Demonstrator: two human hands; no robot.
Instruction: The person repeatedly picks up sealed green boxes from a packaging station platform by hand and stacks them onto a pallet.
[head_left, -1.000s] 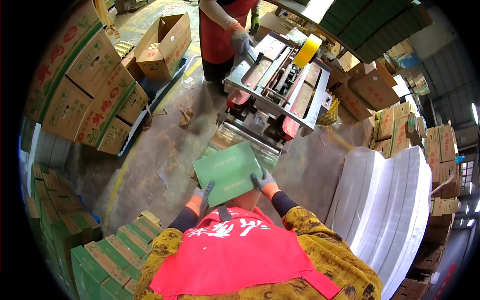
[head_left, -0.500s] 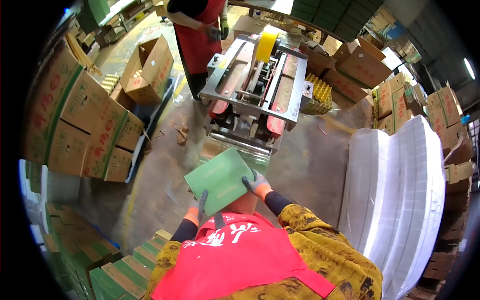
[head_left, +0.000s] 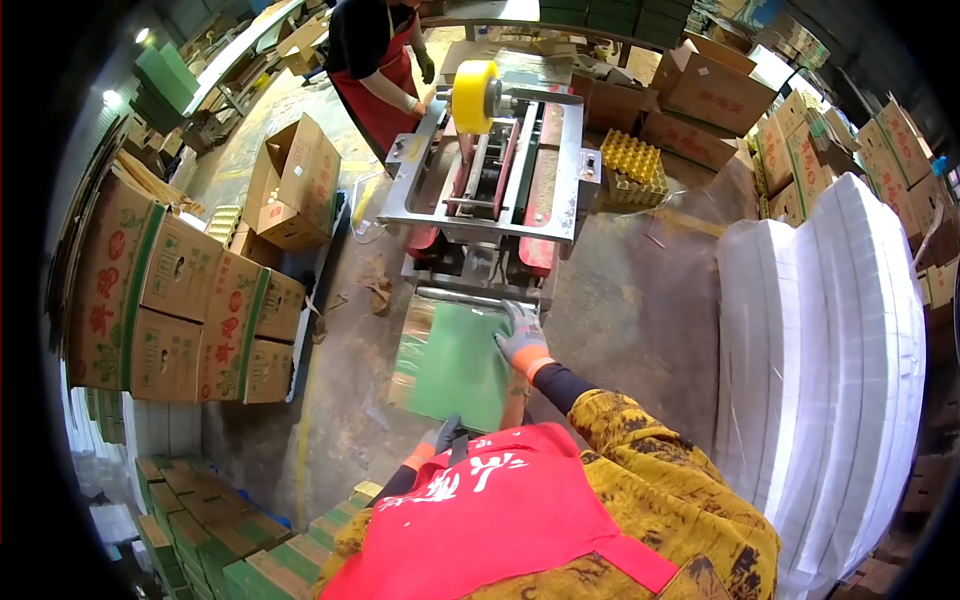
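Observation:
A green flat-topped carton (head_left: 455,370) lies in front of me at the near end of a carton-taping machine (head_left: 490,170), its far edge close to the metal roller. My right hand (head_left: 522,337), in a grey glove with an orange cuff, grips its far right side. At the near edge my left hand (head_left: 437,438), gloved alike, has its fingers against the carton; my red apron partly covers that side. Beneath the green carton, a surface wrapped in shiny clear tape (head_left: 408,365) shows at the left. How deep the carton is cannot be seen.
A yellow tape roll (head_left: 473,97) tops the machine. Behind it stands a person in a red apron (head_left: 385,105). Printed cartons (head_left: 170,290) are stacked left, white foam sheets (head_left: 820,370) right. Yellow egg trays (head_left: 632,160) sit right of the machine; green cartons (head_left: 290,560) lie near left.
The green carton has gone from tilted in my hands to lying squarer and lower by the roller. My right hand moved forward along it. The other person's arm now reaches to the machine.

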